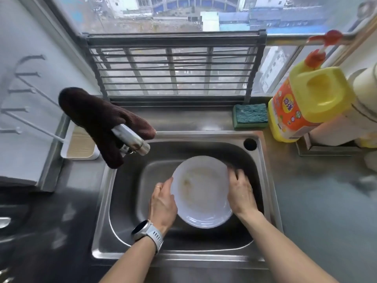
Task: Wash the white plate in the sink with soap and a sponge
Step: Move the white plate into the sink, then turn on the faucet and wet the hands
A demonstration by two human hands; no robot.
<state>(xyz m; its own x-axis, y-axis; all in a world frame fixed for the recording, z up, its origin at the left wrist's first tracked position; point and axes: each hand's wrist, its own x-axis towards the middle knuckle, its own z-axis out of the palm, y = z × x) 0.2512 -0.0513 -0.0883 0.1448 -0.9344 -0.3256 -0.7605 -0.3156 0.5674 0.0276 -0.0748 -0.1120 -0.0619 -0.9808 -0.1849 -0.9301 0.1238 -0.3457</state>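
Note:
A white plate (201, 193) with a few brownish smears sits inside the steel sink (126, 180). My left hand (162, 203), with a ring and a watch on the wrist, grips the plate's left rim. My right hand (240, 190) holds the right rim, fingers curled behind it. A green and yellow sponge (250, 115) lies on the ledge behind the sink, at the right. A yellow soap bottle (306, 103) with a red pump stands next to the sponge. Both are out of my hands.
The faucet (133, 139) juts over the sink's left side with a brown cloth (98, 117) draped on it. A metal rack (175, 66) stands against the window behind. A white tray (79, 146) sits at the left, a pale container (365, 88) at the far right.

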